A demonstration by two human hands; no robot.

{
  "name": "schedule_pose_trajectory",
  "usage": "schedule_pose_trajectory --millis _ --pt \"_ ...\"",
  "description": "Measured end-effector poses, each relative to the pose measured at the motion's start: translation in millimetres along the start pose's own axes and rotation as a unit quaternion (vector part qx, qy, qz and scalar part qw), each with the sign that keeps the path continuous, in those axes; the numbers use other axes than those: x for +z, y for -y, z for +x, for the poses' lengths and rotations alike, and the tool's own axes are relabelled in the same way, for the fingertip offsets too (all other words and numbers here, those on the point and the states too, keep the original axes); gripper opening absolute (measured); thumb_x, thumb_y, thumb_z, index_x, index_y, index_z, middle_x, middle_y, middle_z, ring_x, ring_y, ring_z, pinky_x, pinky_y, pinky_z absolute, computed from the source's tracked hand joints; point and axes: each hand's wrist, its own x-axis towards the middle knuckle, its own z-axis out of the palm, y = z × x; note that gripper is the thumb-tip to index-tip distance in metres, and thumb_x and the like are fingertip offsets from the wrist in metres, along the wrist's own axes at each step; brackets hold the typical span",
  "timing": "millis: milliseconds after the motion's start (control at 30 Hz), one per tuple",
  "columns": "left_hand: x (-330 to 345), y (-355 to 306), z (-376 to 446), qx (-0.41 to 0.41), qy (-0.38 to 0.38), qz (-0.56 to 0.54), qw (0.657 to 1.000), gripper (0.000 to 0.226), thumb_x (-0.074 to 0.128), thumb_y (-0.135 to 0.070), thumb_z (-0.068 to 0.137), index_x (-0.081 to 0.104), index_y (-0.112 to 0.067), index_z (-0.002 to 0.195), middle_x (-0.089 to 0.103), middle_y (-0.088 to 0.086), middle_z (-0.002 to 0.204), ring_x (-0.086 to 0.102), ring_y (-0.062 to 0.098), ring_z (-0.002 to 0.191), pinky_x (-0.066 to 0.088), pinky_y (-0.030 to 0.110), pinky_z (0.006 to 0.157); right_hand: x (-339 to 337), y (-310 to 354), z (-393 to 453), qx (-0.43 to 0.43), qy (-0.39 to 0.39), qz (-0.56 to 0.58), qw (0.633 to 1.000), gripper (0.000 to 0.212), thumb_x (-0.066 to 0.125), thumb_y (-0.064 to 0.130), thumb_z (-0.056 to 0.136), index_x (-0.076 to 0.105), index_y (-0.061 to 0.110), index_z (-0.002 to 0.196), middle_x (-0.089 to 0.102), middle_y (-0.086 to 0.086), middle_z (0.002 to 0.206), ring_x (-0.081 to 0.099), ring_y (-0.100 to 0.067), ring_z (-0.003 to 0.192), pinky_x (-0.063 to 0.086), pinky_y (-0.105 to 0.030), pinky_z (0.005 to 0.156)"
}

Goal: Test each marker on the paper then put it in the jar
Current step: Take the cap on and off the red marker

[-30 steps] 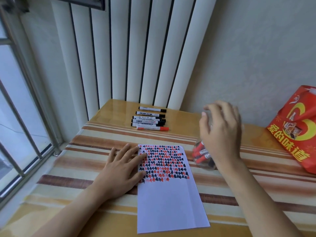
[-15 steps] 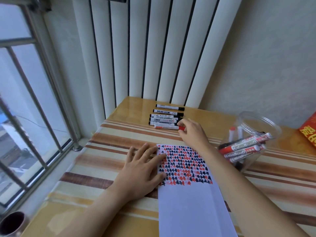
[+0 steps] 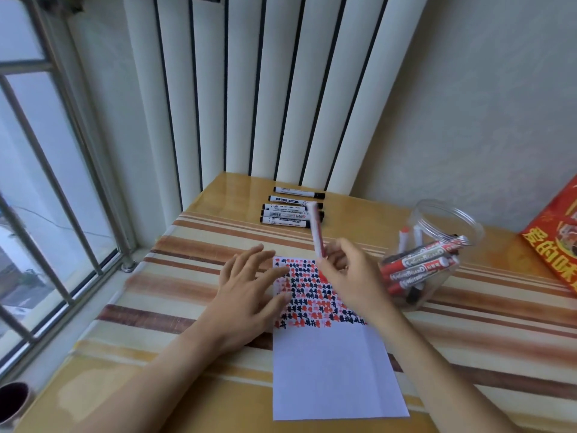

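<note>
The right hand (image 3: 346, 276) grips a red marker (image 3: 317, 234) by its lower end, fingers curled round the barrel. The marker stands nearly upright and is blurred, its top crossing in front of the loose markers beyond. The hand hovers over the upper right part of the paper (image 3: 331, 370).

The left hand (image 3: 249, 295) lies flat with fingers spread and relaxed, pressing on the left edge of the paper; its fingertips reach onto the top rows of red and black marks (image 3: 315, 295). The marks fill the upper part of the sheet beneath and between both hands. The part nearer the person is blank.

Beyond the hands, near the wall, a row of black-capped markers (image 3: 290, 214) lies on the tabletop (image 3: 193, 398), side by side and roughly parallel.

To the right of the right hand, just beside it, a clear plastic jar (image 3: 437, 245) is tilted or lies on its side, its open mouth facing away from the person. It holds several markers (image 3: 418, 270), mostly red-bodied.

Farther right, at the picture's edge, is a red packet (image 3: 559, 242) with yellow printing. Left of the left hand is a barred window (image 3: 46, 182). A dark cup (image 3: 12, 398) shows in the lower left corner.
</note>
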Motion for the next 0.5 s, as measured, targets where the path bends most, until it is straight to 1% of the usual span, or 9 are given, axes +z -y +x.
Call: schedule_pose_trajectory --millis 67,100,167,200,233,333,400,467,500 --pt "1.9 -10.4 -1.0 0.039 -0.019 -0.015 0.999 0.051 0.030 -0.065 0.101 0.058 -0.039 0.135 0.045 -0.014 0.147 0.017 0.004 0.150 0.014 0.040 0.121 1.6 3.3 -36.5 0.047 0.033 0.158 0.986 0.005 0.068 0.014 0.097 0.064 0.014 0.098 0.072 -0.007 0.081 0.069 -0.016 0.072 0.058 -0.033 0.067" --pt "3.8 -16.1 -2.5 0.059 -0.017 -0.018 0.998 0.046 0.033 -0.062 0.102 0.061 -0.038 0.130 0.048 -0.016 0.140 0.025 0.004 0.145 0.019 0.038 0.118 3.4 4.2 -52.5 0.063 0.044 0.227 0.971 0.005 0.067 0.009 0.098 0.063 0.010 0.101 0.073 -0.008 0.081 0.071 -0.019 0.074 0.059 -0.036 0.069" --pt "9.4 -25.5 -6.2 0.096 0.002 -0.023 0.995 0.036 0.038 -0.056 0.104 0.063 -0.034 0.118 0.053 -0.018 0.122 0.041 0.005 0.128 0.030 0.039 0.109 5.8 3.6 -77.6 0.088 0.057 0.326 0.940 0.008 0.064 -0.002 0.098 0.060 0.001 0.104 0.072 -0.008 0.084 0.072 -0.020 0.078 0.059 -0.032 0.072" --pt "12.4 -28.5 -7.6 0.110 0.014 -0.023 0.994 0.033 0.039 -0.054 0.105 0.063 -0.032 0.111 0.054 -0.017 0.113 0.046 0.007 0.117 0.034 0.040 0.103 5.9 3.2 -86.1 0.090 0.064 0.354 0.929 0.009 0.064 -0.004 0.097 0.059 -0.001 0.104 0.070 -0.009 0.085 0.072 -0.019 0.079 0.058 -0.029 0.072" --pt "14.9 -30.2 -8.4 0.118 0.026 -0.019 0.992 0.033 0.038 -0.052 0.105 0.062 -0.029 0.106 0.054 -0.015 0.108 0.048 0.010 0.109 0.036 0.040 0.099 4.2 3.5 -91.5 0.086 0.067 0.371 0.922 0.010 0.066 -0.001 0.096 0.059 -0.002 0.103 0.069 -0.009 0.084 0.070 -0.019 0.078 0.057 -0.027 0.071" --pt "18.8 -29.0 -8.0 0.117 0.029 -0.001 0.993 0.034 0.036 -0.049 0.105 0.059 -0.025 0.104 0.055 -0.010 0.105 0.047 0.014 0.101 0.039 0.039 0.091 -10.1 -0.2 -92.5 0.065 0.029 0.385 0.920 0.013 0.071 0.016 0.089 0.065 0.006 0.095 0.063 -0.010 0.073 0.060 -0.019 0.069 0.051 -0.026 0.065" --pt "18.0 -27.8 -7.0 0.115 0.011 0.004 0.993 0.029 0.037 -0.049 0.106 0.054 -0.026 0.100 0.052 -0.012 0.101 0.044 0.013 0.095 0.039 0.037 0.085 -21.9 -6.7 -88.4 0.062 0.008 0.363 0.930 0.011 0.074 0.012 0.091 0.066 0.007 0.087 0.060 -0.009 0.068 0.057 -0.020 0.064 0.049 -0.027 0.063" --pt "15.8 -27.5 -6.2 0.117 0.003 0.000 0.993 0.027 0.037 -0.050 0.106 0.051 -0.029 0.099 0.050 -0.015 0.098 0.042 0.011 0.091 0.039 0.037 0.082 -28.2 -15.2 -85.7 0.052 0.024 0.304 0.951 0.011 0.073 0.004 0.093 0.065 0.004 0.084 0.061 -0.009 0.066 0.060 -0.020 0.063 0.051 -0.027 0.062" --pt "14.9 -27.2 -6.2 0.120 0.008 -0.003 0.993 0.026 0.036 -0.050 0.107 0.051 -0.030 0.100 0.051 -0.016 0.097 0.043 0.011 0.090 0.040 0.037 0.081 -29.4 -18.9 -85.1 0.036 0.035 0.256 0.965 0.011 0.072 0.003 0.093 0.066 0.005 0.084 0.064 -0.008 0.067 0.062 -0.020 0.064 0.052 -0.029 0.062"
